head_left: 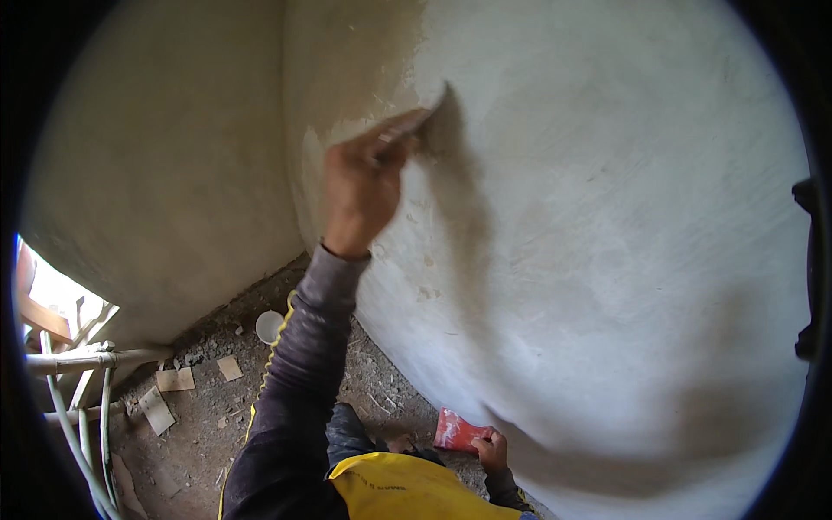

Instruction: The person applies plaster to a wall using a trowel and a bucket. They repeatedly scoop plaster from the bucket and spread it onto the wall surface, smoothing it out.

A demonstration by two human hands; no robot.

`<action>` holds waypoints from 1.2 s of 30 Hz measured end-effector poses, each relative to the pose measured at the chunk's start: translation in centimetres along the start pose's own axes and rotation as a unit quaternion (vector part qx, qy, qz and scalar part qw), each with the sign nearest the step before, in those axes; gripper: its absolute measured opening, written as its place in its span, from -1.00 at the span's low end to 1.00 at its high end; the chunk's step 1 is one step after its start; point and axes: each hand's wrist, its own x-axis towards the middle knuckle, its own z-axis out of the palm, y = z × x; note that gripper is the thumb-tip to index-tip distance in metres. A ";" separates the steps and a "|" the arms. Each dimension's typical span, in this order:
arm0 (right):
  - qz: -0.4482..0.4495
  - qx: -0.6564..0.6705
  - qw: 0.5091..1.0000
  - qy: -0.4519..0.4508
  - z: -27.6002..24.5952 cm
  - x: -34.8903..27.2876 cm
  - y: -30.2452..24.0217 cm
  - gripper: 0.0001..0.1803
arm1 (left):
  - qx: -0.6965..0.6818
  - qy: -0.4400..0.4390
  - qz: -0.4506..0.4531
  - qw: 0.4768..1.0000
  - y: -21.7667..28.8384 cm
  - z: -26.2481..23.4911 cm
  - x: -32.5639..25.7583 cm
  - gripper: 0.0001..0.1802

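Nearest, a dark grey sleeve with yellow edging (299,381) rises beside a bright yellow garment (407,490), and the left hand (362,195) grasps a thin, flat-bladed hand tool (414,121). Its blade is at or very near a pale, white-coated wall (607,217); blur leaves it unclear whether they touch. Lower down, the right hand (491,451) is closed around the end of a flat red scraper smeared with white (458,431), just beside the same wall's lower part. Beyond, on the brown, rubble-strewn floor (186,442), lie a round white container (269,327) and flat tan pieces (176,380), near pale round poles (130,356). Behind stands a duller grey-beige wall (165,173), meeting the whiter one at a corner.
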 end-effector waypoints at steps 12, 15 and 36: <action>0.021 0.000 0.999 -0.023 -0.8 1.2 -0.1 -0.80 | 0.004 -0.202 0.086 0.976 6.2 -0.1 -10.8 -0.29; 0.053 0.065 0.996 -0.031 -0.7 1.2 -0.8 -0.84 | -0.016 -0.235 0.085 0.968 4.2 -0.1 -13.6 -0.30; 0.205 0.005 0.979 -0.003 -2.0 -5.1 3.3 -0.68 | 0.104 0.060 -0.338 0.933 -22.8 5.2 -25.1 -0.34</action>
